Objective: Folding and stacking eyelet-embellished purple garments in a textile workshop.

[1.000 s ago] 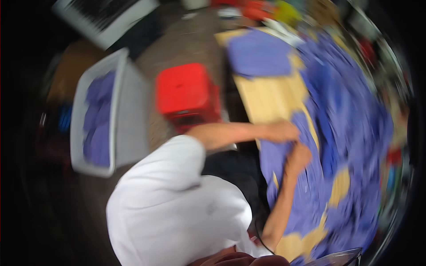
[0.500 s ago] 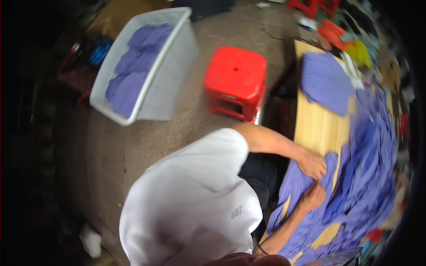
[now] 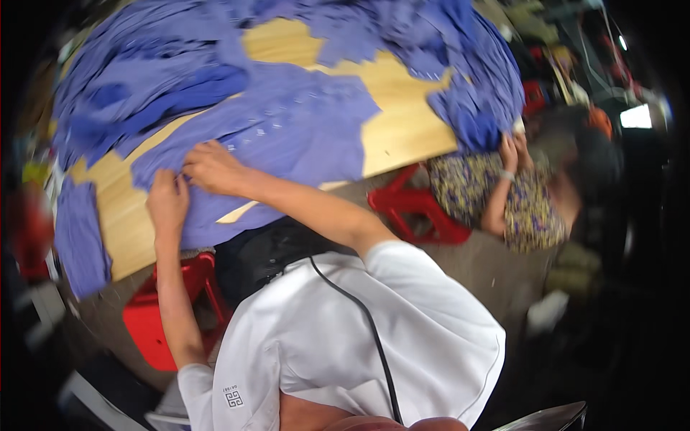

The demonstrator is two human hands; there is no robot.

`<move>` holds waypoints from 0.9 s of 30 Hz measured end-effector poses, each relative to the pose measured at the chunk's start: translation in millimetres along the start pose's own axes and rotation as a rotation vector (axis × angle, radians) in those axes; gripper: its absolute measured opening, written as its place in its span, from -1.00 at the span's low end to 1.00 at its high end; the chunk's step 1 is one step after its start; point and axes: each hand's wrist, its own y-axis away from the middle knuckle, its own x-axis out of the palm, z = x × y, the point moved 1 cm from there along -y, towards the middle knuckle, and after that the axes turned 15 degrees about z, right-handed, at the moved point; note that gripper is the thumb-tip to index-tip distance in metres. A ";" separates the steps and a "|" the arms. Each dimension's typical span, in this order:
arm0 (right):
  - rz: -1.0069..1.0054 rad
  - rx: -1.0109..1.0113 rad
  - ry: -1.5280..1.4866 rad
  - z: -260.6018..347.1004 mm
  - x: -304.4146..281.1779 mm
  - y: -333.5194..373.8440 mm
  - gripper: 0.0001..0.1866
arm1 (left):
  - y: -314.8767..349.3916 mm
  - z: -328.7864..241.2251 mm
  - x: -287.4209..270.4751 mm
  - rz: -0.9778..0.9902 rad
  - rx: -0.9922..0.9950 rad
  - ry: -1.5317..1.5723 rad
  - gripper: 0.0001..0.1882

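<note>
A purple garment (image 3: 302,122) lies spread on the wooden table in front of me, with a row of small white marks across it. My left hand (image 3: 169,201) is closed at its left edge, fingers pinched on the cloth. Close beside it my right hand (image 3: 212,167) is bent over the same edge, its fingers also closed on the cloth. The fingertips nearly meet, and whatever lies right between them is too small to make out. Just beyond my hands is a loose heap of purple garments (image 3: 144,79).
Bare wood of the table (image 3: 402,133) shows between garments. A purple stack (image 3: 83,237) hangs over its left corner. Red stools (image 3: 154,316) stand under the table's near side. At the right, a person in patterned clothing (image 3: 532,212) sits with hands at more purple garments (image 3: 471,118).
My view has swung to the right, so the table fills the upper part and the seated person appears. The grey bin has left its former place in view. Both hands stay close together on the garment.
</note>
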 end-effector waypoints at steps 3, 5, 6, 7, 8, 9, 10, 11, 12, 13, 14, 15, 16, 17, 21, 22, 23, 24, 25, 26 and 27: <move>0.060 0.047 -0.042 -6.4 -4.9 6.6 -0.75 | -5.9 -0.1 2.7 -0.013 0.030 -0.014 -0.84; 0.048 0.000 -0.058 -9.5 2.4 1.3 -0.70 | -3.7 5.7 2.0 -0.053 0.045 -0.023 -0.80; -0.008 -0.013 -0.055 -18.6 2.8 6.8 -0.70 | -7.6 3.8 8.0 -0.052 0.045 0.024 -0.81; -0.059 -0.042 -0.070 -22.3 7.2 7.9 -0.70 | -6.0 5.9 11.5 -0.053 0.022 0.060 -0.82; -0.070 -0.028 -0.107 -20.8 3.1 12.7 -0.69 | -3.1 4.2 13.9 -0.109 0.029 0.094 -0.80; -0.119 -0.046 -0.135 -27.0 1.6 17.7 -0.69 | -6.4 -7.5 15.6 -0.131 -0.004 0.168 -0.77; -0.130 -0.045 -0.120 -28.2 0.2 19.5 -0.72 | -8.1 -12.6 17.9 -0.184 0.031 0.089 -0.76; -0.122 -0.059 -0.099 -25.4 -0.7 19.8 -0.77 | -7.4 -18.5 18.4 -0.202 0.031 -0.040 -0.77; -0.118 -0.069 -0.074 -22.5 -1.2 17.5 -0.81 | -4.1 -21.1 17.9 -0.193 -0.006 -0.085 -0.78; -0.119 -0.101 -0.007 -20.8 -2.4 14.8 -0.82 | -1.1 -23.1 17.7 -0.181 -0.035 -0.121 -0.79; -0.123 -0.124 0.067 -19.4 -2.5 11.9 -0.84 | 2.4 -24.8 16.5 -0.204 -0.047 -0.099 -0.82; -0.121 -0.152 0.047 -16.9 -1.1 6.2 -0.84 | 5.7 -23.4 14.9 -0.230 -0.056 -0.075 -0.84; -0.089 -0.168 0.126 -18.9 -2.0 4.2 -0.84 | 3.8 -22.9 13.8 -0.277 -0.008 -0.018 -0.86; -0.057 -0.182 0.207 -19.5 -1.9 3.1 -0.85 | 5.0 -21.9 13.0 -0.278 -0.020 -0.024 -0.86; -0.206 -0.176 0.103 -21.9 -3.4 7.3 -0.93 | 0.8 -21.3 12.8 -0.256 0.029 0.088 -0.81; -0.253 -0.191 0.107 -22.2 -6.2 6.4 -0.95 | -0.7 -20.5 13.0 -0.248 0.054 0.119 -0.78; -0.247 -0.197 0.099 -21.5 -7.4 6.4 -0.95 | -1.7 -19.6 13.5 -0.243 0.056 0.141 -0.77; -0.250 -0.181 0.121 -20.3 -8.0 6.9 -0.96 | 0.0 -18.9 14.1 -0.241 0.044 0.140 -0.77; -0.255 -0.164 0.146 -21.7 -8.6 6.3 -0.96 | -1.3 -18.5 13.9 -0.234 0.049 0.183 -0.77; -0.275 -0.171 0.135 -22.6 -8.7 5.1 -0.98 | -1.9 -17.6 13.6 -0.226 0.052 0.227 -0.78; -0.270 -0.175 0.129 -23.7 -8.5 5.0 -0.98 | -1.7 -16.5 13.1 -0.225 0.044 0.227 -0.78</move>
